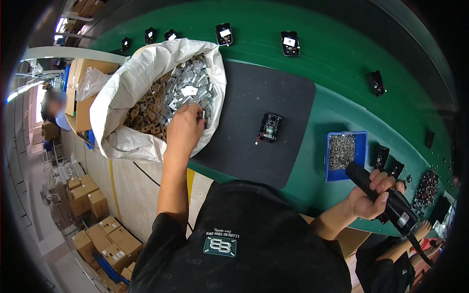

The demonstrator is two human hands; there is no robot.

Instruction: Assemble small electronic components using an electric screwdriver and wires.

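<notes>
My left hand (184, 128) reaches into a white woven sack (122, 88) filled with small metal plates (188, 83), silvery on one side and brownish on the other. Its fingers are bent together, with a small plate at the fingertips, partly hidden by the hand. Off to the right, my right hand (373, 198) is wrapped around a black powered screwdriver (386, 202) with a cord at its end. Between the hands, a small black device with an exposed circuit board (270, 127) and red wires lies on a dark mat (244, 93).
A blue bin (361, 149) of small screws stands near the screwdriver. Black housings (290, 44) sit along the green conveyor belt (254, 29). Dark small parts (426, 188) are heaped at the right, near another person's hand (421, 229). Cardboard boxes (115, 239) are stacked at lower left.
</notes>
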